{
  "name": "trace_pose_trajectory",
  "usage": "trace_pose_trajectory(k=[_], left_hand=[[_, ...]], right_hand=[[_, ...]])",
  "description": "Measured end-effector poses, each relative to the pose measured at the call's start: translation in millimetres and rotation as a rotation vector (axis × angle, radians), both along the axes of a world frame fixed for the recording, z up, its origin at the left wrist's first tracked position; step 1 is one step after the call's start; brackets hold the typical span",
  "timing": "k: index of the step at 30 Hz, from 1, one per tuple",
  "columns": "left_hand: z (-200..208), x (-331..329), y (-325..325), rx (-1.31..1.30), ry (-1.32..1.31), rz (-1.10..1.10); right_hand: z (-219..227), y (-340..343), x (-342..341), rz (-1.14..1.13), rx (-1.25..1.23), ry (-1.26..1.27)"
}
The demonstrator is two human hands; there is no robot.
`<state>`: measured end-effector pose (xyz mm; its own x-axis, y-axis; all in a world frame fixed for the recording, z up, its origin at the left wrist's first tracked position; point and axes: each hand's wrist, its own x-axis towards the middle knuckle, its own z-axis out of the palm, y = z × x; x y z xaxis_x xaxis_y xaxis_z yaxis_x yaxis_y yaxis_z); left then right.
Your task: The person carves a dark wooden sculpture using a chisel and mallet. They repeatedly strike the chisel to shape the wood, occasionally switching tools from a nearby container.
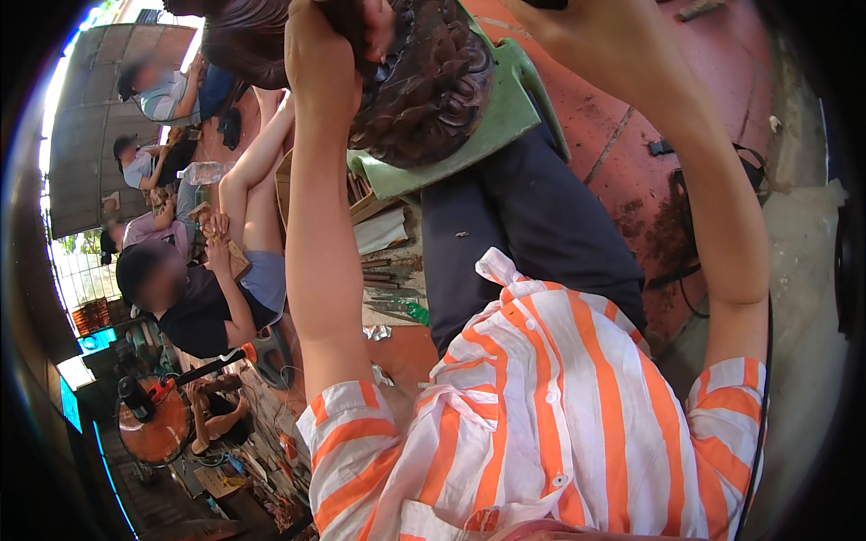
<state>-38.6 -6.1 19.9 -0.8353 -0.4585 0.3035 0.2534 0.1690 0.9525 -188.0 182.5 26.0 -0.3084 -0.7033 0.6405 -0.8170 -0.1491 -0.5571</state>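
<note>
A dark brown carved wooden piece point(424, 90) with deep rounded relief rests on a green plastic seat point(505, 99) in front of my knees. My left hand point(317, 36) is at its left side, fingers curled round a dark part of the carving; the upper edge cuts off some of the hand. Farther right, my right hand point(550, 22) reaches to the top of the picture beside the carving. Its fingers lie outside the view, and a dark bit shows at the edge there, too little to name.
Thin tools point(392, 270) lie on the floor left of my legs, near a crumpled foil piece point(377, 332). A person point(203, 288) sits close on my left, several others beyond. An orange-and-black tool point(262, 356) lies lower left. A black strap point(749, 162) lies on the red floor at right.
</note>
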Motion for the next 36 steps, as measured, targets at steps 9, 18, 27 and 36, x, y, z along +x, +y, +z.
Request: trace_pose_trajectory(k=[9, 18, 27, 36], left_hand=[[-11, 0, 2, -0.174, -0.100, 0.048], [16, 20, -33, 0.334, 0.038, -0.383], [46, 48, -12, 0.091, 0.233, -0.183], [4, 24, -12, 0.031, 0.084, -0.157]], right_hand=[[-9, 4, -3, 0.030, -0.061, 0.054], [-16, -2, -11, 0.033, -0.151, 0.108], [-3, 3, 7, 0.104, -0.241, 0.047], [-7, 0, 0, 0.210, -0.202, -0.087]])
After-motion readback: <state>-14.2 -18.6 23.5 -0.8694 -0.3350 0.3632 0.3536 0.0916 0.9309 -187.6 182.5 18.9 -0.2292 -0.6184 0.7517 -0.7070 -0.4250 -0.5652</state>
